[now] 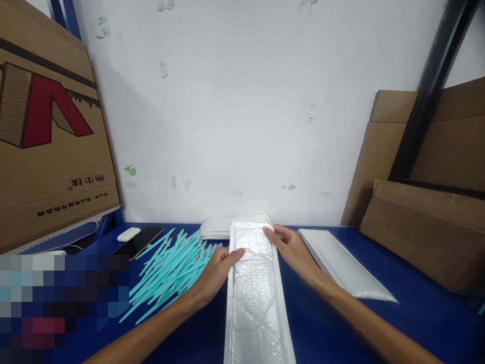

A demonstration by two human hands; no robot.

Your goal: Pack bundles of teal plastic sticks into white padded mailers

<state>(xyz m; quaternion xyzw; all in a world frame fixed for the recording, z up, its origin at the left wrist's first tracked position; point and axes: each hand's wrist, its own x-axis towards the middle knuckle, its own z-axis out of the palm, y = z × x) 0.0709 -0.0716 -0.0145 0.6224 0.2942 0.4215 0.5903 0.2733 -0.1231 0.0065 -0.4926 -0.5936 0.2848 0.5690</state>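
A long, narrow bubble mailer [257, 298], whitish and shiny with a pale border, is held lengthwise in front of me. My left hand [223, 263] grips its left edge, thumb on top and fingers behind. Near the far end, my right hand [286, 242] pinches the right edge the same way. To the left of the mailer lies a loose pile of thin turquoise sticks [170, 273] with greyish tips; their exact kind is unclear. Behind the mailer's far end sits a stack of flat white packets [215, 228], partly hidden by it.
Another white mailer [344, 265] lies on the blue table [322, 328] at right. A black phone [142, 241] and a white case [129, 234] rest at left. Cardboard boxes stand on the left [56, 116] and right [420, 232]. A white wall [242, 111] closes the back.
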